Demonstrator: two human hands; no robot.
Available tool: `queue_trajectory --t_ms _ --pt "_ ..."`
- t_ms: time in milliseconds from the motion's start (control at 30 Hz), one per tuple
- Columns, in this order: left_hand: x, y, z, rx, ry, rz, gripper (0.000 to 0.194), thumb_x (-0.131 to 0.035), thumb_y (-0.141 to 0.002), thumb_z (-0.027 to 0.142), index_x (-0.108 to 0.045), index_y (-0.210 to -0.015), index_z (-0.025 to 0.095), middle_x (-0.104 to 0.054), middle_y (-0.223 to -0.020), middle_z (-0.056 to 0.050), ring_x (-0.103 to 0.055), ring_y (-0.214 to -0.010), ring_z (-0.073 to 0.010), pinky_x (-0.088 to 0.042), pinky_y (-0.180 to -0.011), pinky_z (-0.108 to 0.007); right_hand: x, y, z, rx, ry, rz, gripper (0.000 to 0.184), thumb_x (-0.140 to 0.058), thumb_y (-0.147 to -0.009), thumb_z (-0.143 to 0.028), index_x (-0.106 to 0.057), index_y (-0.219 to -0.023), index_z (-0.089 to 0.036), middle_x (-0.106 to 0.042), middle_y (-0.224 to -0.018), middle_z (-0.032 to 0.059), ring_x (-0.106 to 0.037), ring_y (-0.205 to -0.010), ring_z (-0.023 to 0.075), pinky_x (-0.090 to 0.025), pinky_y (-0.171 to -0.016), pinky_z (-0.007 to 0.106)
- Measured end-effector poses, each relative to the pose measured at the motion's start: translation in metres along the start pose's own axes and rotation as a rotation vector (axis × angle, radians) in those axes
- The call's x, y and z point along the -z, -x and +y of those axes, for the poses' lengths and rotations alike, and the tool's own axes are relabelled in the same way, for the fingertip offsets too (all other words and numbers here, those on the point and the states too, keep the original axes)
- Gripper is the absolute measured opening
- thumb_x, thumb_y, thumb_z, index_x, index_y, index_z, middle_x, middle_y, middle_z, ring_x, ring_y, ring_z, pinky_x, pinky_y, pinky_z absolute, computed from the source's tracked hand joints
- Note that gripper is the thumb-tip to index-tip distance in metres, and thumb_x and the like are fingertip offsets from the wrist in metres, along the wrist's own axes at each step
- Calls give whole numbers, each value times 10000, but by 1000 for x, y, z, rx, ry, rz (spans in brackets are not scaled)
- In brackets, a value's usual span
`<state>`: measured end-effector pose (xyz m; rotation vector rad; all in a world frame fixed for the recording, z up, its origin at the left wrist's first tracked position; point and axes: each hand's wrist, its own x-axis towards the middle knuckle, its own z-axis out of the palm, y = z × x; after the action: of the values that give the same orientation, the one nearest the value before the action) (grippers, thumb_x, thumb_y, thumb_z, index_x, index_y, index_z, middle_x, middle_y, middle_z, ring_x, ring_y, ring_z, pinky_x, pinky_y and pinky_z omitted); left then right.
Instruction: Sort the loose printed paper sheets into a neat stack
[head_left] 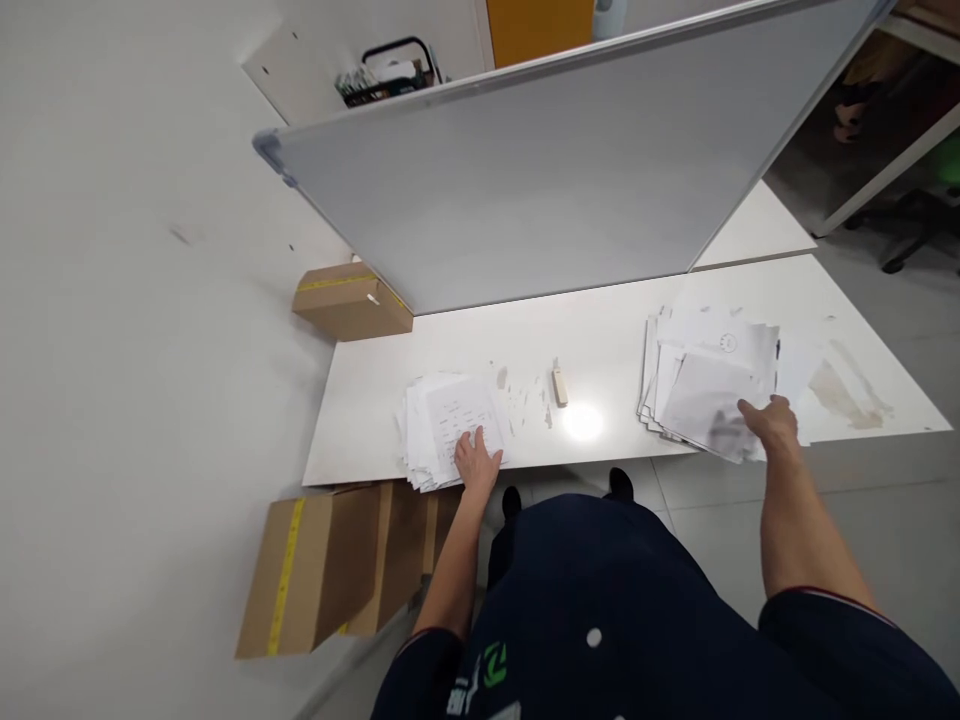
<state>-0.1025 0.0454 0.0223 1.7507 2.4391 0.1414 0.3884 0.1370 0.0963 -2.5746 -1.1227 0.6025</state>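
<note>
My left hand lies with fingers spread on the top sheet of a paper pile. That top printed sheet carries several short lines of text. My right hand is at the near right side of a second, looser paper stack. Its thumb stands apart from the fingers, above the right edge of a plain top sheet. A hand shadow falls on that sheet, whose near corner sticks out past the table edge. Between the piles lies a small beige box cutter.
A whiteboard stands along the back of the white table. One cardboard box sits at the far left corner. More cardboard boxes are below the left end. Stains mark the table's right end.
</note>
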Motion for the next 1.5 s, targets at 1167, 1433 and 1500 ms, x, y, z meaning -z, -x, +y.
queue_trajectory --t_ms 1167,1433,1500 --pt "52 48 57 -359 423 -192 200 -511 -792 382 -611 -842 217 -615 -903 -91 -491 -983 -246 -324 -902 -384 -172 198 -162 229 -651 -982 319 -629 -648 -429 -422 -615 -188 -434 -487 -58 -437 -439 81 -391 -417 202" --pt "48 19 30 429 1230 -132 536 -516 -745 541 -493 -1098 138 -578 -1091 -157 -568 -965 -233 -443 -818 -378 -140 182 -147 475 -599 -741 370 -614 -642 -454 -360 -548 -202 -323 -504 -57 -318 -482 88 -263 -439 214" --pt "49 12 31 480 1500 -312 510 -583 -699 530 -539 -1009 128 -628 -996 -139 -608 -876 -217 -470 -765 -359 -132 185 -149 536 -582 -688 396 -611 -650 -462 -332 -538 -205 -283 -517 -55 -283 -496 92 -238 -455 224"
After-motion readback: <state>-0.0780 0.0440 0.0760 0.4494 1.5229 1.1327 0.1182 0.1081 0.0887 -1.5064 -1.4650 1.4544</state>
